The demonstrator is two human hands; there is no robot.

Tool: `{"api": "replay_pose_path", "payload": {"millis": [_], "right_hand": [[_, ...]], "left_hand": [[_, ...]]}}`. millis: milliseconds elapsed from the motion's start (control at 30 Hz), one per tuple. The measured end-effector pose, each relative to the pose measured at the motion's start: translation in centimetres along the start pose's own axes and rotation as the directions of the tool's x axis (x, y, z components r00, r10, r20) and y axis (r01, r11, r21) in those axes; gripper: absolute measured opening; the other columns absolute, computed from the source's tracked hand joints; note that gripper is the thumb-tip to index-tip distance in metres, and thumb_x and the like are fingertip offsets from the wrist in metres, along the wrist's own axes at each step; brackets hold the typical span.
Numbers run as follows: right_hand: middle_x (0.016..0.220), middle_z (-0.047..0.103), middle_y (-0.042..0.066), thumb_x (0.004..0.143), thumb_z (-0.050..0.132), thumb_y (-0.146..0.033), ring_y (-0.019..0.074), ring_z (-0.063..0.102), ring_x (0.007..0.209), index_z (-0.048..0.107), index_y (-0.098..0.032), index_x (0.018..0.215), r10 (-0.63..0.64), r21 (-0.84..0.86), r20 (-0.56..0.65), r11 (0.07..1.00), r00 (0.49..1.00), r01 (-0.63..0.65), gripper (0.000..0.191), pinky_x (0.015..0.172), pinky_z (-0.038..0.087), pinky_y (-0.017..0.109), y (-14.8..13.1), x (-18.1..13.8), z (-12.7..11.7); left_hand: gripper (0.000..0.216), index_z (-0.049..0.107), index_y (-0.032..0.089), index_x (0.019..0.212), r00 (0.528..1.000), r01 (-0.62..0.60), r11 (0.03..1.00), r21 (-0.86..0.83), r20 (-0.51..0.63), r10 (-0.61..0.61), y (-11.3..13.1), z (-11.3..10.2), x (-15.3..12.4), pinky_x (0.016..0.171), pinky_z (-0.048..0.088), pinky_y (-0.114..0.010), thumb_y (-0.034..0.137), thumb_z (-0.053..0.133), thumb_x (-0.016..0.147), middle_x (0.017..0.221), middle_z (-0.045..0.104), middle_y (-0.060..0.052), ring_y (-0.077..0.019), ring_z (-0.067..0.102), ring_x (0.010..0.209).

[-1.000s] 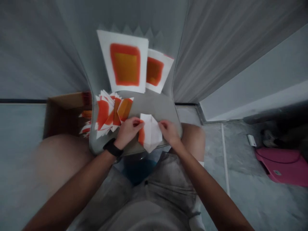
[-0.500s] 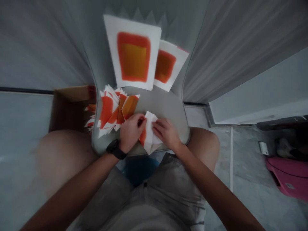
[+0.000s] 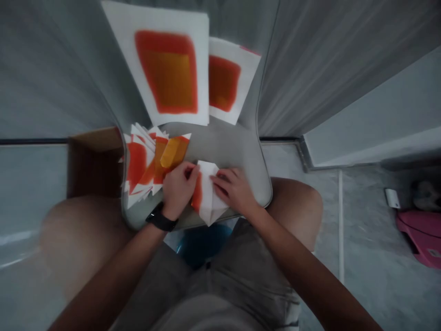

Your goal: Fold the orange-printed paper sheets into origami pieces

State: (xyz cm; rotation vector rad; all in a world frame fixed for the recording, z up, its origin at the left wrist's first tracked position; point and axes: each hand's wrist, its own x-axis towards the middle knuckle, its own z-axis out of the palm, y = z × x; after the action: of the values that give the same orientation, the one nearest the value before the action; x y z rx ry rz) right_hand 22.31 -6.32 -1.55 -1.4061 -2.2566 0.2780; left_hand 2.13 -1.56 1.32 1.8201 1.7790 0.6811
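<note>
A white sheet of paper with an orange-red patch, the folded paper (image 3: 207, 193), lies at the front of the grey chair seat (image 3: 227, 142). My left hand (image 3: 179, 188) pinches its left edge, thumb and forefinger together. On the other side my right hand (image 3: 236, 188) has its bent fingertips on the paper's right part. Creases run down the middle of the sheet to a point at the near end. Left of my left hand sits a pile of folded papers (image 3: 138, 161) in red, orange and white, with an orange folded piece (image 3: 175, 151) on top.
Against the backrest lean a large stack of printed sheets (image 3: 175, 73) and a smaller stack (image 3: 225, 82). A cardboard box (image 3: 94, 161) stands on the floor at left. Below the seat is a blue container (image 3: 203, 243). A pink object (image 3: 423, 234) and a white item (image 3: 392, 198) lie at right.
The camera view has shifted, so the printed sheets and chair sit farther left and look larger. Both hands stay on the folded paper in nearly the same pose.
</note>
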Motion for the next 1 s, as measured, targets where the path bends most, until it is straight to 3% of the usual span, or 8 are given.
{"api": "replay_pose_path", "payload": {"millis": [533, 733, 900, 1000], "right_hand": [[0.122, 0.07, 0.012, 0.106, 0.056, -0.032, 0.028, 0.055, 0.109, 0.076, -0.024, 0.128, 0.033, 0.006, -0.011, 0.999, 0.999, -0.033, 0.031, 0.095, 0.048, 0.046, -0.2, 0.1, 0.0], [0.124, 0.069, 0.011, 0.105, 0.057, -0.031, 0.0288, 0.056, 0.113, 0.075, -0.027, 0.129, 0.045, 0.03, -0.006, 0.999, 0.999, -0.045, 0.03, 0.098, 0.048, 0.047, -0.2, 0.1, 0.1], [0.124, 0.07, 0.011, 0.105, 0.058, -0.031, 0.0289, 0.056, 0.114, 0.076, -0.027, 0.128, 0.043, 0.027, -0.012, 0.999, 0.999, -0.043, 0.03, 0.097, 0.048, 0.048, -0.2, 0.1, 0.0], [0.123, 0.071, 0.011, 0.104, 0.06, -0.032, 0.0282, 0.058, 0.112, 0.076, -0.027, 0.128, 0.05, 0.036, -0.012, 0.998, 0.999, -0.05, 0.03, 0.097, 0.048, 0.046, 0.0, 0.2, 0.1]], "left_hand": [[0.029, 0.076, 0.024, 0.096, 0.995, 0.065, 0.998, 0.005, -0.08, -0.064, 0.4, 1.0, 0.4, 0.073, 0.048, -0.033, 0.046, 0.057, 0.1, 0.094, 0.081, -0.004, -0.0223, 0.072, 0.084], [0.025, 0.074, 0.023, 0.114, 0.998, -0.058, 0.992, -0.109, -0.002, 0.058, -0.1, 0.3, -0.8, 0.083, 0.056, -0.032, 0.039, 0.066, 0.096, 0.103, 0.08, -0.004, -0.0208, 0.074, 0.09], [0.023, 0.076, 0.023, 0.116, 0.964, -0.253, 0.964, -0.082, -0.104, 0.244, -0.6, 0.6, -2.2, 0.096, 0.056, -0.033, 0.029, 0.059, 0.1, 0.115, 0.077, -0.006, -0.0195, 0.072, 0.103], [0.023, 0.077, 0.024, 0.113, 0.941, -0.332, 0.94, -0.08, -0.099, 0.324, -0.9, 0.8, -2.4, 0.1, 0.056, -0.032, 0.027, 0.058, 0.101, 0.118, 0.077, -0.006, -0.0187, 0.071, 0.107]]}}
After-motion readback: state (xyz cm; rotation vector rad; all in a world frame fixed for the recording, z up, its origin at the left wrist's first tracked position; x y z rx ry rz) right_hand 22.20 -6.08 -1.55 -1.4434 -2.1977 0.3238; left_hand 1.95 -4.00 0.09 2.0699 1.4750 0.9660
